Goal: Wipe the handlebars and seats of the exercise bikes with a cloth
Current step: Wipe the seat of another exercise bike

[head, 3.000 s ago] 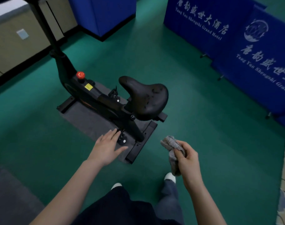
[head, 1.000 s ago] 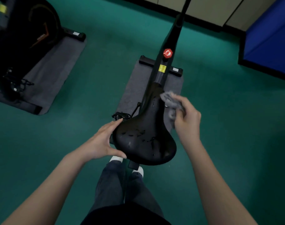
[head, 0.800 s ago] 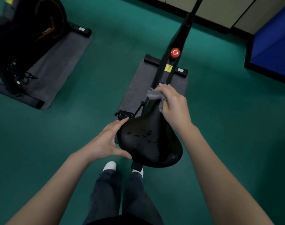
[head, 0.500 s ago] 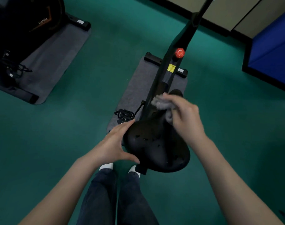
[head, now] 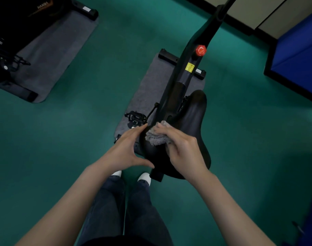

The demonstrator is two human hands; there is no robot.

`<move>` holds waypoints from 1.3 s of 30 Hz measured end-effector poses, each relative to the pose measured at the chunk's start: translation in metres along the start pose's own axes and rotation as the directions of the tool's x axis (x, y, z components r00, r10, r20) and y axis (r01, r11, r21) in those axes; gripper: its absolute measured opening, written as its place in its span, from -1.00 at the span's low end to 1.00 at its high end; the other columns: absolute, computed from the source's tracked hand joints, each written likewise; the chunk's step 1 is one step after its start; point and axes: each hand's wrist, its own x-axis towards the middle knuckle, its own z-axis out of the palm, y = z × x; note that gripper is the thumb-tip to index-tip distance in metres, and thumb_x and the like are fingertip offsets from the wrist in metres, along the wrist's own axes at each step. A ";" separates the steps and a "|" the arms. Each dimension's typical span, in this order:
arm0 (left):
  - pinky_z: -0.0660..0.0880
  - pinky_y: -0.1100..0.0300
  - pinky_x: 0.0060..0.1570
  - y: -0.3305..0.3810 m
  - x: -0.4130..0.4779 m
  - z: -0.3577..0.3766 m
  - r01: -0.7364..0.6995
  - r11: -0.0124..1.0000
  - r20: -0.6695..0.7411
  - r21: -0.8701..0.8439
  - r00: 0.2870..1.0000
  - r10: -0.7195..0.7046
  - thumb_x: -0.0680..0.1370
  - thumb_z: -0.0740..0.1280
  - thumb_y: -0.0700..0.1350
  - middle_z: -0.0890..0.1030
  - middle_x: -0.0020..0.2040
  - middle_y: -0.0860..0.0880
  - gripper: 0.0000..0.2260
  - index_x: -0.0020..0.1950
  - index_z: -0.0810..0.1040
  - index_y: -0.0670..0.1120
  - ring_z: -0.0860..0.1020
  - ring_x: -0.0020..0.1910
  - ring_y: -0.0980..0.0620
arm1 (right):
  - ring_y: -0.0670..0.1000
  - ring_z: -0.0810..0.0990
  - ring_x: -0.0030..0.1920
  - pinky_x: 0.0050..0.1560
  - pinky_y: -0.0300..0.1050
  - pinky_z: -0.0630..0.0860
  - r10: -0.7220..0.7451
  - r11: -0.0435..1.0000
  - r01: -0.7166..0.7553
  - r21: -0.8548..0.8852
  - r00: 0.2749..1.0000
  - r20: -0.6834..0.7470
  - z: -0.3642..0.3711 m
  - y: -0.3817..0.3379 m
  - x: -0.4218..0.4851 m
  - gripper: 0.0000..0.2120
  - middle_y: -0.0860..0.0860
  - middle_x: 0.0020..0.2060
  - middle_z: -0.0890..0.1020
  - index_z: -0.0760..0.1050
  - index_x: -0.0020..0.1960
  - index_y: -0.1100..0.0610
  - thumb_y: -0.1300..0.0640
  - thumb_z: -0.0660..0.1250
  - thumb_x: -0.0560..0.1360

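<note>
A black bike seat (head: 194,119) sits in front of me, its nose pointing away and swung to the right of the black bike frame (head: 189,71). My right hand (head: 183,151) presses a grey cloth (head: 158,134) onto the left rear part of the seat, fingers curled over the cloth. My left hand (head: 126,151) rests against the seat's left edge with straight fingers and the thumb under the rear rim. The handlebars are out of view.
The bike stands on a grey mat (head: 151,89) on green floor, with a red knob (head: 200,50) on its frame and a pedal (head: 134,118) to the left. A second black bike (head: 13,22) on its own mat is at the upper left. A blue panel (head: 297,55) stands at the right.
My right hand has slid the cloth from the seat's nose back toward me and to the left. The seat's nose now points further right. My left hand stays on the seat's left edge.
</note>
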 end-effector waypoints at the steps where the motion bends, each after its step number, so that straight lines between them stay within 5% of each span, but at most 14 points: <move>1: 0.14 0.17 0.43 0.000 0.000 0.000 -0.001 1.000 -0.002 0.002 1.000 0.001 0.02 0.46 0.36 0.26 0.46 0.04 0.15 0.52 0.11 0.04 0.17 0.45 0.11 | -0.09 0.50 0.29 0.31 -0.20 0.40 0.017 0.997 -0.018 0.071 1.000 0.019 -0.002 -0.001 -0.005 -0.52 0.02 0.17 0.62 0.58 0.12 0.19 0.54 0.18 0.33; 3: 0.12 0.22 0.41 0.000 -0.001 0.000 -0.004 1.000 -0.006 0.003 1.000 0.004 0.02 0.47 0.35 0.26 0.46 0.04 0.15 0.52 0.12 0.04 0.16 0.43 0.13 | -0.19 0.56 0.16 0.17 -0.32 0.45 0.111 0.968 -0.110 0.226 0.994 0.009 -0.011 0.000 -0.012 -0.53 -0.14 0.08 0.64 0.58 0.07 0.05 0.49 0.17 0.36; 6: 0.10 0.23 0.42 0.001 0.000 -0.001 -0.008 1.000 -0.004 0.008 1.000 0.008 0.03 0.48 0.33 0.24 0.48 0.05 0.15 0.52 0.11 0.04 0.15 0.44 0.14 | -0.24 0.59 -0.11 -0.08 -0.40 0.43 0.266 0.940 -0.199 0.276 0.936 -0.230 -0.031 0.016 -0.010 -0.51 -0.29 -0.13 0.63 0.54 0.01 -0.14 0.41 0.15 0.37; 8: 0.11 0.22 0.42 0.001 0.001 -0.001 -0.005 1.000 -0.008 0.013 1.000 0.005 0.03 0.49 0.31 0.25 0.47 0.05 0.14 0.52 0.12 0.06 0.16 0.44 0.13 | -0.25 0.59 -0.01 -0.02 -0.41 0.43 0.263 0.959 -0.210 0.192 0.911 -0.317 -0.040 0.028 -0.011 -0.49 -0.32 -0.05 0.62 0.54 0.05 -0.11 0.45 0.15 0.38; 11: 0.11 0.26 0.39 0.001 0.000 0.000 0.002 1.000 -0.014 0.010 1.000 -0.001 0.03 0.51 0.28 0.25 0.45 0.09 0.12 0.52 0.11 0.10 0.16 0.42 0.17 | -0.07 0.53 0.25 0.20 -0.26 0.44 0.203 0.978 -0.183 0.103 0.951 -0.233 -0.031 0.031 -0.030 -0.55 -0.04 0.21 0.58 0.56 0.14 0.12 0.51 0.16 0.42; 14: 0.07 0.43 0.28 0.000 0.000 0.001 -0.010 1.000 -0.018 0.021 1.000 0.010 0.06 0.54 0.22 0.25 0.37 0.17 0.10 0.51 0.10 0.11 0.15 0.32 0.29 | -0.10 0.51 0.27 0.26 -0.19 0.45 0.094 0.995 -0.085 0.059 0.981 -0.169 -0.019 0.023 -0.062 -0.55 -0.01 0.18 0.60 0.56 0.16 0.17 0.51 0.18 0.39; 17: 0.05 0.52 0.22 -0.001 0.000 0.000 -0.017 1.000 -0.031 0.020 0.999 0.017 0.08 0.57 0.15 0.24 0.32 0.19 0.08 0.51 0.12 0.11 0.14 0.29 0.33 | -0.20 0.63 -0.06 -0.06 -0.32 0.54 0.171 0.966 -0.140 0.218 0.977 -0.131 -0.024 0.020 -0.082 -0.50 -0.21 0.00 0.65 0.59 0.09 0.04 0.49 0.17 0.35; 19: 0.08 0.43 0.28 0.000 0.001 0.001 -0.020 1.000 -0.029 0.009 0.999 0.020 0.06 0.55 0.18 0.24 0.33 0.19 0.08 0.50 0.13 0.13 0.16 0.32 0.30 | -0.26 0.52 -0.34 -0.30 -0.41 0.43 0.296 0.923 -0.210 0.324 0.924 -0.244 -0.036 0.030 -0.077 -0.50 -0.33 -0.14 0.63 0.57 0.00 -0.10 0.45 0.15 0.37; 22: 0.12 0.35 0.31 -0.001 0.002 0.002 -0.022 0.999 -0.036 -0.024 0.999 0.021 0.06 0.55 0.16 0.26 0.35 0.19 0.05 0.48 0.14 0.17 0.19 0.33 0.28 | -0.28 0.55 -0.10 -0.03 -0.40 0.45 0.374 0.914 -0.246 0.322 0.816 -0.440 -0.054 0.059 -0.047 -0.51 -0.33 -0.08 0.61 0.52 0.00 -0.09 0.48 0.17 0.41; 24: 0.13 0.37 0.31 -0.004 0.003 0.003 -0.041 0.999 -0.045 -0.026 0.998 0.040 0.06 0.55 0.15 0.29 0.39 0.15 0.05 0.48 0.16 0.13 0.22 0.36 0.26 | -0.18 0.56 0.02 0.10 -0.29 0.46 0.446 0.868 -0.282 0.409 0.804 -0.393 -0.053 0.079 -0.028 -0.57 -0.19 -0.05 0.61 0.52 0.03 0.03 0.52 0.16 0.44; 27: 0.16 0.38 0.30 -0.008 0.006 0.005 -0.054 0.998 -0.049 -0.029 0.997 0.053 0.05 0.55 0.16 0.32 0.42 0.11 0.06 0.49 0.18 0.09 0.25 0.37 0.27 | -0.04 0.53 0.01 0.09 -0.05 0.46 0.524 0.792 -0.371 0.485 0.820 -0.228 -0.037 0.093 -0.026 -0.63 0.01 -0.05 0.60 0.50 0.04 0.07 0.49 0.16 0.48; 32: 0.19 0.15 0.41 -0.015 0.008 0.006 -0.041 0.999 -0.053 -0.030 0.998 0.040 0.04 0.55 0.22 0.32 0.44 0.12 0.06 0.48 0.18 0.17 0.25 0.42 0.21 | -0.19 0.52 -0.18 -0.10 -0.31 0.42 0.530 0.772 -0.363 0.521 0.821 -0.213 -0.034 0.097 -0.071 -0.55 -0.21 -0.21 0.60 0.51 -0.04 -0.08 0.47 0.17 0.47; 35: 0.19 0.09 0.45 -0.017 0.008 0.007 -0.045 0.997 -0.057 -0.065 0.998 0.041 0.05 0.57 0.21 0.34 0.44 0.16 0.02 0.44 0.18 0.26 0.26 0.42 0.24 | -0.21 0.50 -0.25 -0.20 -0.41 0.42 0.577 0.738 -0.348 0.578 0.770 -0.272 -0.026 0.093 -0.097 -0.55 -0.22 -0.23 0.60 0.52 -0.02 -0.08 0.47 0.16 0.47; 39: 0.21 0.04 0.44 -0.021 0.009 0.008 -0.047 0.996 -0.071 -0.079 0.997 0.041 0.01 0.54 0.35 0.37 0.40 0.21 0.02 0.41 0.21 0.32 0.28 0.41 0.23 | -0.11 0.56 -0.03 0.06 -0.22 0.47 0.706 0.610 -0.295 0.735 0.623 -0.337 -0.005 0.096 -0.104 -0.63 -0.13 -0.09 0.63 0.53 0.02 -0.02 0.42 0.16 0.55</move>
